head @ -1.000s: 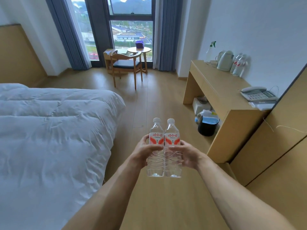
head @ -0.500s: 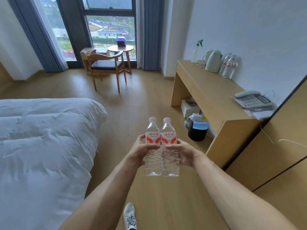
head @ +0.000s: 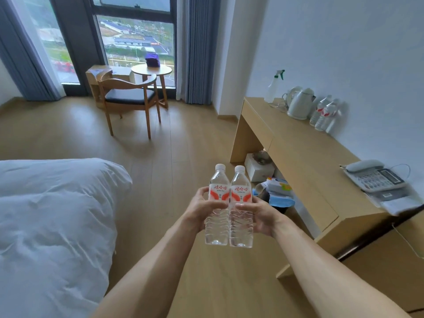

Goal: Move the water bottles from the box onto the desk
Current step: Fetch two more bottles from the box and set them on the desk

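Note:
Two clear water bottles with red-and-white labels and white caps stand upright side by side in front of me over the floor. My left hand [head: 199,211] grips the left bottle [head: 218,196] and my right hand [head: 260,216] grips the right bottle [head: 241,198]; the two bottles touch. The light wooden desk [head: 305,157] runs along the right wall. Several more water bottles [head: 324,114] stand at its far end by the wall. No box is in view.
A white kettle [head: 298,104], a spray bottle [head: 274,87] and a telephone [head: 374,175] are on the desk. A dark bin [head: 278,198] with rubbish and a white box [head: 259,168] sit under it. The bed [head: 55,221] is at my left, a chair [head: 128,99] ahead.
The view has moved forward and turned right, so the desk is nearer and the bed has slid left. Both hands still hold the two bottles together in the same grip.

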A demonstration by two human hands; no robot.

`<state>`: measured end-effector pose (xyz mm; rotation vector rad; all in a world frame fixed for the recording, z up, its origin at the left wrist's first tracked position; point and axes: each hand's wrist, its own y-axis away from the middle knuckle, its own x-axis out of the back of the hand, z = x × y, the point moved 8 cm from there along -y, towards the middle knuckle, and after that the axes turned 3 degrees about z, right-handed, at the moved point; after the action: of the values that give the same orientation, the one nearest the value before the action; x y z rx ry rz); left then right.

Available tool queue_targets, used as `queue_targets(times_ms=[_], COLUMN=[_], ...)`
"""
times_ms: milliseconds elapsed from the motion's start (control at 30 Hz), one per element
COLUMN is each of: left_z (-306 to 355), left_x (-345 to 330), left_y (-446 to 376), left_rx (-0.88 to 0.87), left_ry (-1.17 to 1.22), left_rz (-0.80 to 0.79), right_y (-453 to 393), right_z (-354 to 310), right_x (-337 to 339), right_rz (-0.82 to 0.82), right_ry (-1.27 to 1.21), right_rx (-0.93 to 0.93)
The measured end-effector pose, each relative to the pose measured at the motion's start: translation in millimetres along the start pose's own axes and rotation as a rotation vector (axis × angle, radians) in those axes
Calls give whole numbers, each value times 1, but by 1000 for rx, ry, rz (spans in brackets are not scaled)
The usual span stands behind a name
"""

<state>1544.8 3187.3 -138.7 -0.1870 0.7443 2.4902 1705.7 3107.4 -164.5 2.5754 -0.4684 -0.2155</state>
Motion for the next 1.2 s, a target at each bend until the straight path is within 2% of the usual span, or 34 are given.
queue_targets(times_ms=[400,733,933,1200], left_z=[75,160,213,259], left_x=[12,4,-18,-76], left_y=[-143,-284,-362,-456], left_rx=[-11,-30,-62,-65], left_ry=[-72,-102,-83,-133], left_rz=[-19,82,100,9], right_y=[-141,-286,-355,-420], right_z=[-67,-159,-228,-276], right_x=[7,26,55,123], right_rz=[18,-54,-68,19], right_ry=[-51,-78,-61,-102], right_rx=[-7,-18,3,42])
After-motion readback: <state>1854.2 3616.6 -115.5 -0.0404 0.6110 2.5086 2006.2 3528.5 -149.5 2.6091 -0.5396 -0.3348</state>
